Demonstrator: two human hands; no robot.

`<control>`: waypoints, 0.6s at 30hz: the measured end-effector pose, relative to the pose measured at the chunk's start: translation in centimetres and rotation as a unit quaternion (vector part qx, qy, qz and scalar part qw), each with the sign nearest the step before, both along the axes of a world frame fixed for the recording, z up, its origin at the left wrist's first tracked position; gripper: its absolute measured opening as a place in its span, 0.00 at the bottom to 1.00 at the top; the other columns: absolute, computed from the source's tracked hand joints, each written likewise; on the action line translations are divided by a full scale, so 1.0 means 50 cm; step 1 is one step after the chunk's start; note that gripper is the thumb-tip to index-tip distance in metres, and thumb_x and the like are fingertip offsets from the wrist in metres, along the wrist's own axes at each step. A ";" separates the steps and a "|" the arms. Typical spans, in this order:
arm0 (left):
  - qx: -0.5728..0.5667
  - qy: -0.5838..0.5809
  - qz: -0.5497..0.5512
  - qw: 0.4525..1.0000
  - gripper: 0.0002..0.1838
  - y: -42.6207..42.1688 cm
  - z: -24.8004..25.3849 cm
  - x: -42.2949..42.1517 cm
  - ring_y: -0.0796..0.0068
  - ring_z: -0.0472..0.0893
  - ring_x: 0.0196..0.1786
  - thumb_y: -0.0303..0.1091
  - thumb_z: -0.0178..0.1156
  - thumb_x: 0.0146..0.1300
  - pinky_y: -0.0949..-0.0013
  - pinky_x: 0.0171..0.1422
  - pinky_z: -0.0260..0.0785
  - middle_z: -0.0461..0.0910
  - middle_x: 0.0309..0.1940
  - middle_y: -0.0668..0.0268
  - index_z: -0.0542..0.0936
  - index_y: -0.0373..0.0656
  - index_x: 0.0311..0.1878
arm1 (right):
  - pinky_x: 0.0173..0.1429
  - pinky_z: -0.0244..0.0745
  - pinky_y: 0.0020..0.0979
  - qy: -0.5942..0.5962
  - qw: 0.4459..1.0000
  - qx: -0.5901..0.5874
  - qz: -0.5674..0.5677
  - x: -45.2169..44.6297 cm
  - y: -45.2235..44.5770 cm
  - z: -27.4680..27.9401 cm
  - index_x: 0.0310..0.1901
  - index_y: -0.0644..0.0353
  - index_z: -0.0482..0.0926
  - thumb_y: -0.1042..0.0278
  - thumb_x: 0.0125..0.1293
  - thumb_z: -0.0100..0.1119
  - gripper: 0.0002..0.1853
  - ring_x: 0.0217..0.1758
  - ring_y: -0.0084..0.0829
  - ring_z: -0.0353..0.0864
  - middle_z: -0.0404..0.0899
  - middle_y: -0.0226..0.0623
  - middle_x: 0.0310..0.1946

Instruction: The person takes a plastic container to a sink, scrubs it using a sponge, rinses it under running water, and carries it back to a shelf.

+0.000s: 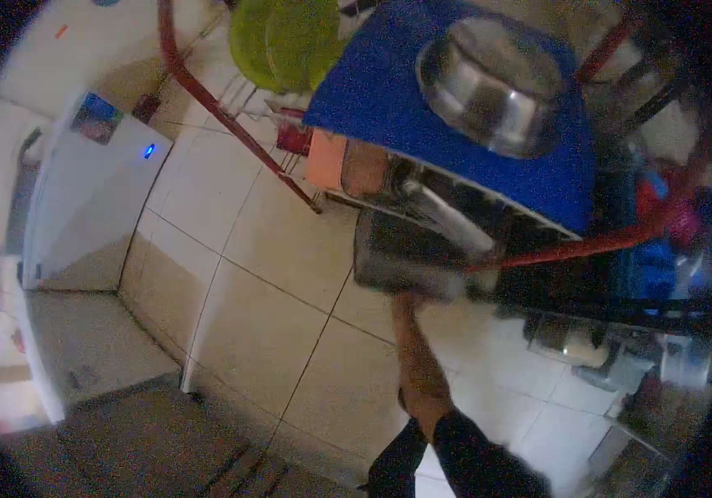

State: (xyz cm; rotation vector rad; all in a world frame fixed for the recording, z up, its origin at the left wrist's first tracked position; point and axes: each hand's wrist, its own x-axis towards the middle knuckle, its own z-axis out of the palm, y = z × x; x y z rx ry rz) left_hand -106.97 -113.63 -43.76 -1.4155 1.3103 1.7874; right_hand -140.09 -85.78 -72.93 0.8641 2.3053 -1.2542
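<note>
My right hand [410, 305] reaches up to the near edge of a dark grey box-like thing [402, 264] and appears to grip it. The box is blurred, and its exact kind cannot be made out. My fingers are mostly lost against its edge. Close to the right forearm, my left hand [412, 402] overlaps it, its fingers too blurred to read. Above the box, a shelf holds an orange-brown carton [364, 168] and a pale, long-handled thing [449, 217].
A metal pot [489, 87] stands on the blue-covered top [377, 83] of a rack with red bars [236, 124]. Green basins [284, 41] sit behind it. A white cabinet [95, 199] is at left on the tiled floor [290, 290]. Containers [584, 344] lie at right.
</note>
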 end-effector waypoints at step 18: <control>-0.009 -0.060 -0.154 0.986 0.25 0.029 0.115 0.096 0.60 0.71 0.60 0.49 0.54 0.64 0.40 0.58 0.64 0.73 0.55 0.59 0.67 0.55 0.64 | 0.34 0.76 0.33 -0.097 0.965 -0.176 -0.169 1.274 0.487 0.782 0.49 0.63 0.75 0.64 0.66 0.53 0.14 0.38 0.30 0.82 0.81 0.41 0.40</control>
